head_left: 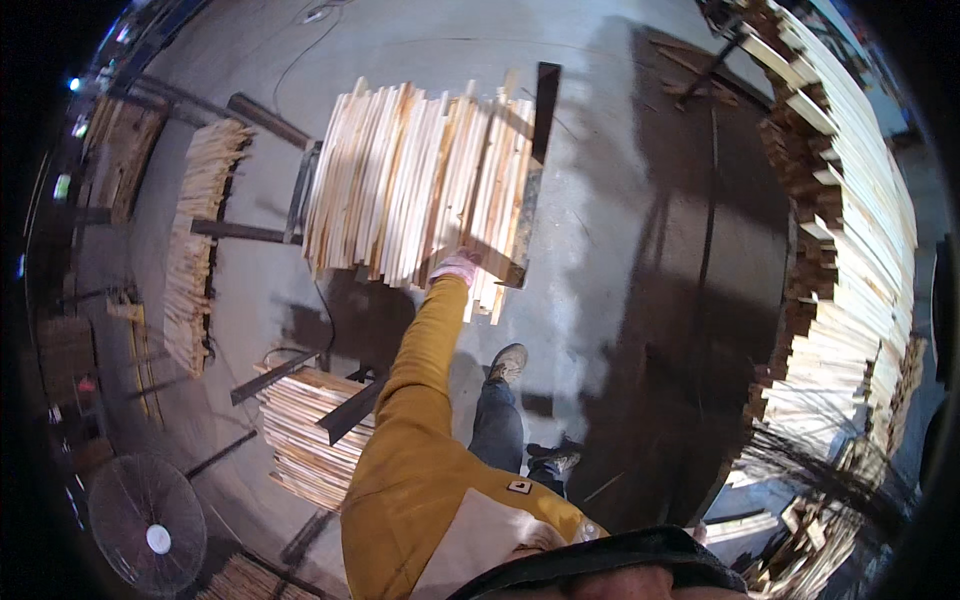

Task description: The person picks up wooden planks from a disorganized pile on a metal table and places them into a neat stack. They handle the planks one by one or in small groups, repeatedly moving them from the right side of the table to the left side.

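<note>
My left hand [458, 265], in a pinkish glove, reaches forward at the end of a mustard-yellow sleeve. Its fingers curl over the near end of a thin wooden board [464, 225] on a stack. Pale, narrow boards [380, 180] lie side by side in that stack, and a few stick out toward me beside the hand. Dark metal uprights [546, 105] stand at the stack's sides. At the lower right, a small pinkish bit [700, 533] beside short pale boards [740, 527] may be part of my right hand; its fingers cannot be made out.
A long, high pile of boards [860, 250] runs along the right. Another stack [315, 435] sits between dark metal arms [355, 410] near my left side. Farther left are more boards [200, 240] and a large round fan [150, 530]. Grey concrete floor [590, 250] lies between the piles.
</note>
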The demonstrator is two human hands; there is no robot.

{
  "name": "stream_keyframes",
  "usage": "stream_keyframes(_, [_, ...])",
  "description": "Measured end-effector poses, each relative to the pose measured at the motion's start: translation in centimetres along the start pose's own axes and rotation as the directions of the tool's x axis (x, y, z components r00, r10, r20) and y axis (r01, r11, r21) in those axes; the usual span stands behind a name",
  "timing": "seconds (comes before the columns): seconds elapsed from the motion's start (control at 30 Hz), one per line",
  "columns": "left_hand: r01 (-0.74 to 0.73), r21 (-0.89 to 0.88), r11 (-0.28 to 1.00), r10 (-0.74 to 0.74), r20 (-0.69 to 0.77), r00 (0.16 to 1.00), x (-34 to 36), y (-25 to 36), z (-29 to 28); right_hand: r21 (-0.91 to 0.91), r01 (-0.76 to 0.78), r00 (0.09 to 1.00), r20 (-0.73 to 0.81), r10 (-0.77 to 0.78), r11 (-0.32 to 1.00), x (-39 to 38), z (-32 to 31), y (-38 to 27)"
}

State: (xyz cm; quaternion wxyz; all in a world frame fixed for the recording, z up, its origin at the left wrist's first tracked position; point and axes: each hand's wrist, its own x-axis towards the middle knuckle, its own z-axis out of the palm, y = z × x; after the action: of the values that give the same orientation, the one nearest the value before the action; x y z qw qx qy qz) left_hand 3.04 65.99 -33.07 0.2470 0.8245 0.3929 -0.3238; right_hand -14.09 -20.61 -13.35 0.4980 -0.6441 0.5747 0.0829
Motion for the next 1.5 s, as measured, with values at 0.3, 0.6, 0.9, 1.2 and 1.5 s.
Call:
stream_keyframes(0.3, [-0.196, -0.835, 0.515, 0.549, 0.145, 0.823, -22.3, 0.5, 9.0, 0.725, -0.069, 0.963, 0.226, -0.143, 0.685, -9.5, 2.3, -3.0])
stream_keyframes(0.6, [0.047, -0.685, 0.727, 0.678, 0.727, 0.106, -54.0, 22.5, 32.7, 0.719, 0.057, 0.914, 0.241, -0.326, 0.692, -16.3, -0.7, 3.7])
stream_keyframes(0.9, [0.155, -0.602, 0.783, 0.600, 0.797, 0.067, -65.3, 30.0, 34.9, -0.293, 0.514, 0.852, 0.064, -0.520, 0.806, -11.5, -9.2, 4.1])
stream_keyframes(1.2, [-0.724, 0.656, 0.213, 0.772, 0.341, 0.537, -67.2, 39.0, 32.8, -0.152, 0.455, 0.890, 0.055, -0.452, 0.877, -8.0, -11.4, 10.3])
stream_keyframes(1.5, [-0.813, 0.240, 0.530, 0.750, 0.315, 0.582, -62.2, 39.1, 32.0, -0.126, 0.464, 0.882, -0.030, -0.471, 0.877, -7.7, -12.2, 12.9])
